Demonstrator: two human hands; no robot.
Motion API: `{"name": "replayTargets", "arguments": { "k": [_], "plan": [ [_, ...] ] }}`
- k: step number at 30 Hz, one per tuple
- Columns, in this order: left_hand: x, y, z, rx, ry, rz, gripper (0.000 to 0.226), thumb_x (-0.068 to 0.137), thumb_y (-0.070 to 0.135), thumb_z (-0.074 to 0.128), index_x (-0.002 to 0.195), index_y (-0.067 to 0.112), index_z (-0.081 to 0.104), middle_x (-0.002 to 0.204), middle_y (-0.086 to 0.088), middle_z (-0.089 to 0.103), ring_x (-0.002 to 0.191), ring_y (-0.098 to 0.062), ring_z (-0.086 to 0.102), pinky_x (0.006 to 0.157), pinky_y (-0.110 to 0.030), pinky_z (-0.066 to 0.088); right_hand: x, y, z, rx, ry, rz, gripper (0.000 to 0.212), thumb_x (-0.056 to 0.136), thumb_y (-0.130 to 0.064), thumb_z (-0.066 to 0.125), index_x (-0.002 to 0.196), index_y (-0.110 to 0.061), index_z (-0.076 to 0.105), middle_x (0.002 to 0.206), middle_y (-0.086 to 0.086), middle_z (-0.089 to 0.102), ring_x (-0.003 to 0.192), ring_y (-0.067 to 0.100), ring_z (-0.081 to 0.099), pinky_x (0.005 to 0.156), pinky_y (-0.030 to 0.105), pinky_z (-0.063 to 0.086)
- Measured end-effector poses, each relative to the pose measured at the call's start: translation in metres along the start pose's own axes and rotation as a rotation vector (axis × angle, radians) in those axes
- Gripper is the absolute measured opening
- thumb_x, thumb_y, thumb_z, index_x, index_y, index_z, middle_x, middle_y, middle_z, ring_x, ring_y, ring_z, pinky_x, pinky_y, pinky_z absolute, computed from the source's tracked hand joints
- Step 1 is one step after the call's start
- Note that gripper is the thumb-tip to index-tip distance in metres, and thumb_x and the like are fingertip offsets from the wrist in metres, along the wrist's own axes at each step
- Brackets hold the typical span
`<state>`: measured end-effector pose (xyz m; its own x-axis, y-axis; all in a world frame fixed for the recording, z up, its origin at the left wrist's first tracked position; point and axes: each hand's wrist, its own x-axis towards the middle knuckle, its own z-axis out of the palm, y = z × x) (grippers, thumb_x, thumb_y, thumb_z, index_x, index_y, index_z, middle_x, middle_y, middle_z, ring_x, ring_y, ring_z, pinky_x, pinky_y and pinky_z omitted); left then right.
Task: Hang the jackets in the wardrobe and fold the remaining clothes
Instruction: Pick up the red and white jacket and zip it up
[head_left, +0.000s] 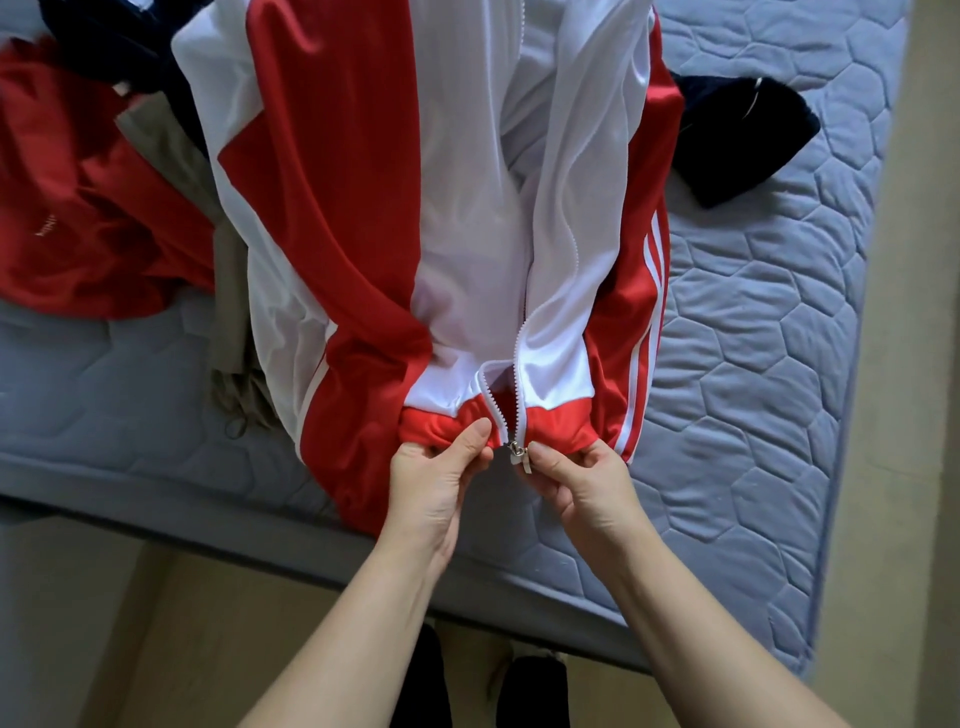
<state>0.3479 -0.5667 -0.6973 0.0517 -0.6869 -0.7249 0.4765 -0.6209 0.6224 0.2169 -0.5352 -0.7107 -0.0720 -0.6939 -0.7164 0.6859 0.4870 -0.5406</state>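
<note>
A red and white track jacket (457, 208) lies front up on the bed, its hem toward me and its zipper open along the middle. My left hand (441, 478) pinches the red hem band just left of the zipper. My right hand (576, 478) pinches the hem band on the right side, right beside the metal zipper slider (516, 451) at the bottom end. A red garment (88, 208) lies crumpled at the left. A beige garment (228, 291) pokes out from under the jacket. A dark navy garment (737, 135) lies to the right of the jacket.
The grey-blue quilted mattress (753, 364) fills most of the view, with its near edge running across below my hands. More dark clothing (104, 41) lies at the top left. Below the bed edge are the pale floor (208, 623) and my feet.
</note>
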Motion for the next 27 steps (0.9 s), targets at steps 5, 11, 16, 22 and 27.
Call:
{"name": "replayTargets", "arguments": {
  "k": [5,11,16,22,27],
  "plan": [
    [-0.003,-0.001,0.002,0.041,0.022,0.048,0.009,0.065,0.005,0.075,0.062,0.013,0.073,0.065,-0.004,0.067,0.054,-0.009,0.060,0.054,-0.019,0.052,-0.003,0.008,0.004,0.022,0.030,-0.044,0.021,0.066,0.002,0.069,0.083,-0.008,0.075,0.084,0.013,0.074,0.074,0.021,0.071,0.066,0.026,0.057],
    [-0.004,-0.003,0.002,0.132,0.066,0.126,0.021,0.073,0.002,0.075,0.059,0.018,0.073,0.061,-0.001,0.067,0.055,-0.009,0.059,0.058,-0.021,0.052,-0.005,0.010,0.007,0.065,0.063,-0.041,0.019,0.066,0.001,0.068,0.078,-0.010,0.078,0.082,0.012,0.074,0.074,0.020,0.071,0.066,0.025,0.057],
    [-0.004,-0.004,0.002,0.163,0.067,0.143,0.023,0.075,0.002,0.074,0.060,0.019,0.073,0.062,-0.002,0.068,0.057,-0.011,0.060,0.062,-0.023,0.052,-0.008,0.011,0.011,0.108,0.109,-0.031,0.021,0.065,0.003,0.068,0.085,-0.002,0.071,0.080,0.015,0.072,0.072,0.021,0.070,0.065,0.026,0.058],
    [0.000,-0.006,-0.001,0.254,0.056,0.168,0.020,0.075,0.003,0.076,0.060,0.016,0.073,0.062,-0.005,0.068,0.057,-0.012,0.062,0.062,-0.023,0.053,-0.010,0.013,0.016,0.151,0.187,-0.036,0.019,0.075,0.010,0.064,0.091,0.001,0.068,0.078,0.013,0.072,0.070,0.018,0.070,0.064,0.024,0.057],
    [0.001,-0.009,-0.003,0.365,0.051,0.190,0.023,0.074,0.007,0.078,0.054,0.014,0.069,0.057,-0.004,0.067,0.055,-0.013,0.062,0.059,-0.023,0.053,-0.012,0.018,0.015,0.117,0.301,-0.069,0.017,0.078,0.011,0.066,0.085,-0.004,0.070,0.075,0.010,0.072,0.068,0.017,0.067,0.062,0.022,0.056]
  ]
}}
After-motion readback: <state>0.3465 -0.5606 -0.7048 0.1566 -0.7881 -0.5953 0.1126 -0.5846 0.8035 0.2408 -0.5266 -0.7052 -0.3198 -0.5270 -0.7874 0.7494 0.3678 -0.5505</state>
